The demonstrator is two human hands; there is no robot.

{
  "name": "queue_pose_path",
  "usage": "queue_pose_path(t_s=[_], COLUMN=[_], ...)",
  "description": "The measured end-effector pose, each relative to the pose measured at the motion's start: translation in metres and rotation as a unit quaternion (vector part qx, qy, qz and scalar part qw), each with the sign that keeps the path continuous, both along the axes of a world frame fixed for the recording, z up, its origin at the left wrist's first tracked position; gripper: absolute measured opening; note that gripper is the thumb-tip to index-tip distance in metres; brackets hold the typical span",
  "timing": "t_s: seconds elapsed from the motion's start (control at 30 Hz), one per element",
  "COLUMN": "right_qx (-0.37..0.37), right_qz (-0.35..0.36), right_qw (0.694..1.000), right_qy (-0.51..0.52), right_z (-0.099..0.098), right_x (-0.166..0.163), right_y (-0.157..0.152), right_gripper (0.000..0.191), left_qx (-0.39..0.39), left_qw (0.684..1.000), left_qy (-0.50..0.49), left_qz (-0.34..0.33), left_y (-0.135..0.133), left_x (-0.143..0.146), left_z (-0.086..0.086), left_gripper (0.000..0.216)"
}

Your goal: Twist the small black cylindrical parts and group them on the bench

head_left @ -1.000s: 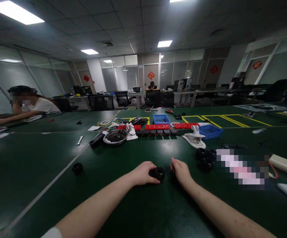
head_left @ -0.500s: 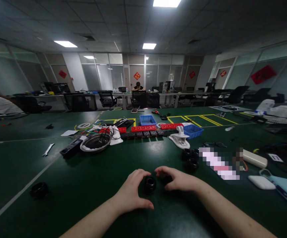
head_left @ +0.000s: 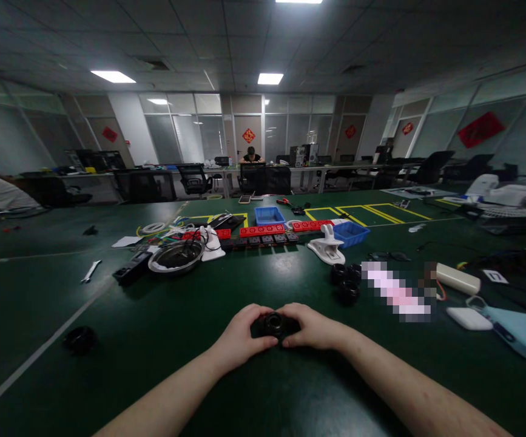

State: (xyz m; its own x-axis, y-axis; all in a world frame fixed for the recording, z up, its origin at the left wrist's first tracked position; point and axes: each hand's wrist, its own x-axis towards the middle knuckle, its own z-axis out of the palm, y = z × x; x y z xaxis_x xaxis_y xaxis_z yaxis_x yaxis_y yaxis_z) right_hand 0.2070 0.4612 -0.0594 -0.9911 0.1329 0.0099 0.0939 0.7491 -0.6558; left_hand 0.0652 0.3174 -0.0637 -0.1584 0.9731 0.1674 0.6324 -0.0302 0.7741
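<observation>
A small black ring-shaped part [head_left: 273, 324] with a round opening on top stands on the green table in front of me. My left hand [head_left: 246, 334] is curved round its left side, thumb at the near edge and fingers at the far edge. From the other side my right hand [head_left: 309, 328] closes on it in the same way, and the fingertips of both hands nearly meet. Three similar black rings [head_left: 348, 291] stand close together to the right, beyond my right hand. Another black ring [head_left: 80, 340] lies far to the left.
Beyond my hands are red socket strips [head_left: 263, 230], a blue bin [head_left: 269, 216], a second blue bin [head_left: 350, 235], a white clamp [head_left: 327, 247] and a round metal dish [head_left: 176, 258]. A wrench [head_left: 90, 272] lies left. On the right sits a light-blue pouch [head_left: 524, 332].
Both hands have closed in on the black ring-shaped part; the right hand has moved left to it. The view has shifted slightly.
</observation>
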Motion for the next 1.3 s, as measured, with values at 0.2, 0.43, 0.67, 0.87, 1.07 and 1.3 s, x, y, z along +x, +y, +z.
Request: queue_pose_path(t_s=[0.2, 0.43, 0.67, 0.87, 1.07, 1.3], right_qx=[0.007, -0.012, 0.048, 0.155, 0.057, -0.053], right_qz=[0.004, -0.051, -0.12, -0.187, -0.098, -0.016], right_qw=[1.0, 0.999, 0.992, 0.97, 0.988, 0.995], right_qy=[0.013, 0.007, 0.005, 0.026, 0.105, 0.083], right_z=[-0.006, -0.01, -0.014, -0.014, -0.019, -0.015], right_x=[-0.002, -0.004, -0.007, -0.011, -0.012, -0.01], right_y=[0.001, -0.004, -0.015, -0.032, -0.028, -0.013], right_gripper=[0.028, 0.032, 0.034, 0.027, 0.047, 0.047], left_qx=[0.014, 0.007, -0.007, -0.006, 0.019, 0.058], left_qw=[1.0, 1.0, 0.995, 0.991, 0.994, 0.996], left_qy=[0.005, 0.002, 0.013, 0.026, 0.039, 0.038], left_qz=[-0.014, 0.029, 0.097, 0.128, 0.1, 0.061], left_y=[-0.001, -0.001, -0.003, -0.003, -0.002, -0.006], left_x=[-0.001, 0.003, 0.01, 0.011, 0.006, 0.002], left_z=[-0.001, 0.0, -0.004, -0.006, -0.01, -0.004], left_gripper=[0.036, 0.034, 0.038, 0.032, 0.039, 0.054])
